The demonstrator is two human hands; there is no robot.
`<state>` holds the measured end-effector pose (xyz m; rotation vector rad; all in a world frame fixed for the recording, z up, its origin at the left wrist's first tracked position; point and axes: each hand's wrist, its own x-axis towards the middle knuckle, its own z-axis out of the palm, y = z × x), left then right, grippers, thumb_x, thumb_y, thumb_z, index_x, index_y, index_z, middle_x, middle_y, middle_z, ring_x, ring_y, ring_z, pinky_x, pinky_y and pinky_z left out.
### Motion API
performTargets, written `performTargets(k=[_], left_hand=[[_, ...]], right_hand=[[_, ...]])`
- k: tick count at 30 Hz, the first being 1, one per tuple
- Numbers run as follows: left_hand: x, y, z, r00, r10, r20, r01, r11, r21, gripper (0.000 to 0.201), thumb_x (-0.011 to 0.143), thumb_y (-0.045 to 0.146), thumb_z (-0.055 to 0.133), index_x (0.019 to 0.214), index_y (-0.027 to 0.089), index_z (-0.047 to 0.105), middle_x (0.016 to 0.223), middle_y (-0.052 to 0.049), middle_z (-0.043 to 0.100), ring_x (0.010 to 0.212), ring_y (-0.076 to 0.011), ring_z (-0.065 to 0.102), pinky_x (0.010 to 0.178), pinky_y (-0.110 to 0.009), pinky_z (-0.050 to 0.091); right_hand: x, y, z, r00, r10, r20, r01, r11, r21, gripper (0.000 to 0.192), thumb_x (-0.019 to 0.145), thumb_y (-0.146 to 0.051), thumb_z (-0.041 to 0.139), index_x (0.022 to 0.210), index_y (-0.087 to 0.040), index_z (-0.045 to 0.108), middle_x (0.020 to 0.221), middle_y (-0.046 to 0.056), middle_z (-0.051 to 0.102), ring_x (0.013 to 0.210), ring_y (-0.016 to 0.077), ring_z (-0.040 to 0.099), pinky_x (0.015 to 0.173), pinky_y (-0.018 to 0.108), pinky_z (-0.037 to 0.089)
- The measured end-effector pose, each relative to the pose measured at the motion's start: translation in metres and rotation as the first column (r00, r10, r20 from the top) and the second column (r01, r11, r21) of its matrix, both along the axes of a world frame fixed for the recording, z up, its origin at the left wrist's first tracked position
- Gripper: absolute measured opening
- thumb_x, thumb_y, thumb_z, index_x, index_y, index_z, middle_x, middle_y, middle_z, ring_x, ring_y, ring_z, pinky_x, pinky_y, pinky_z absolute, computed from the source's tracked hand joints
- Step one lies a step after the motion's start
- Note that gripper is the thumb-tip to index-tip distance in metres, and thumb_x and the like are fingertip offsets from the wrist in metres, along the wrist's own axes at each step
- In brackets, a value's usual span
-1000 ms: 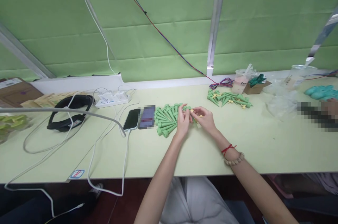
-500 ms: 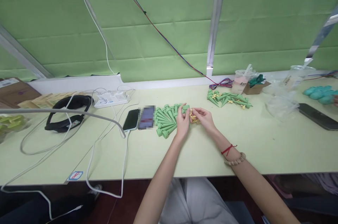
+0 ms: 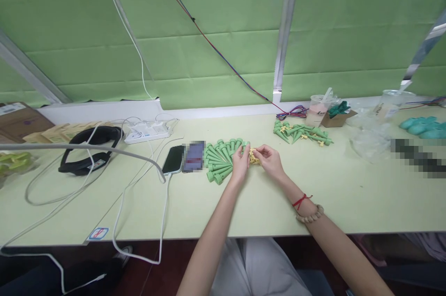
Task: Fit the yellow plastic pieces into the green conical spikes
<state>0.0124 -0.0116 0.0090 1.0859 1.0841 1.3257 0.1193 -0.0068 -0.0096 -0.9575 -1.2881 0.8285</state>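
your left hand [image 3: 240, 162] and right hand [image 3: 270, 160] meet over the desk [image 3: 265, 203], each grip pinched narrow on the small yellow pieces [image 3: 254, 156] held between them. just left of your left hand lies a fan of green spikes [image 3: 219, 159], touching the desk. beyond it sit a phone [image 3: 173, 158] and, well apart, a second pile of spikes [image 3: 301, 131].

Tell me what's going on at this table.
A person seated at a pale green table has both hands together over small yellow pieces. The left hand and right hand pinch them between the fingertips. A fanned row of green cones lies just left of the hands, with two phones beyond it. Another cone pile sits farther back on the right.
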Motion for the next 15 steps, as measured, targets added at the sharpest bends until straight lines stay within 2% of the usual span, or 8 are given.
performTargets(k=[4, 8, 15], left_hand=[[-0.0003, -0.001, 0.0013, 0.999, 0.011, 0.032, -0.011, 1.0, -0.011, 0.064, 0.07, 0.063, 0.058, 0.11, 0.015, 0.052, 0.04, 0.01, 0.028, 0.033, -0.0057, 0.021, 0.037, -0.022, 0.015], [-0.0014, -0.001, 0.0037, 0.999, 0.011, 0.053, -0.011, 1.0, 0.01, 0.064, 0.069, 0.061, 0.061, 0.112, 0.014, 0.052, 0.039, 0.011, 0.024, 0.034, -0.0048, 0.019, 0.038, -0.022, 0.016], [-0.0022, -0.0007, 0.0037, 0.999, -0.037, 0.031, 0.036, 0.999, 0.011, 0.079, 0.066, 0.057, 0.066, 0.126, 0.009, 0.047, 0.039, 0.011, 0.027, 0.033, -0.0046, 0.019, 0.036, -0.023, 0.015]], right_hand=[[-0.0005, -0.0005, 0.0005, 1.0, 0.015, -0.012, -0.016, 0.999, -0.039, 0.037, 0.068, -0.053, 0.066, 0.072, -0.017, 0.061, 0.073, 0.006, 0.065, 0.066, 0.0176, 0.061, 0.065, 0.031, 0.05], [-0.0012, -0.0007, 0.0012, 0.996, 0.082, -0.035, -0.086, 0.987, -0.135, 0.041, 0.072, -0.059, 0.059, 0.066, -0.017, 0.058, 0.063, 0.002, 0.06, 0.059, 0.0156, 0.058, 0.06, 0.028, 0.049], [-0.0004, 0.0027, -0.0049, 0.99, 0.055, 0.129, -0.05, 0.998, -0.038, 0.05, 0.079, -0.063, 0.045, 0.053, -0.021, 0.042, 0.049, -0.004, 0.041, 0.048, 0.0118, 0.042, 0.049, 0.025, 0.039]])
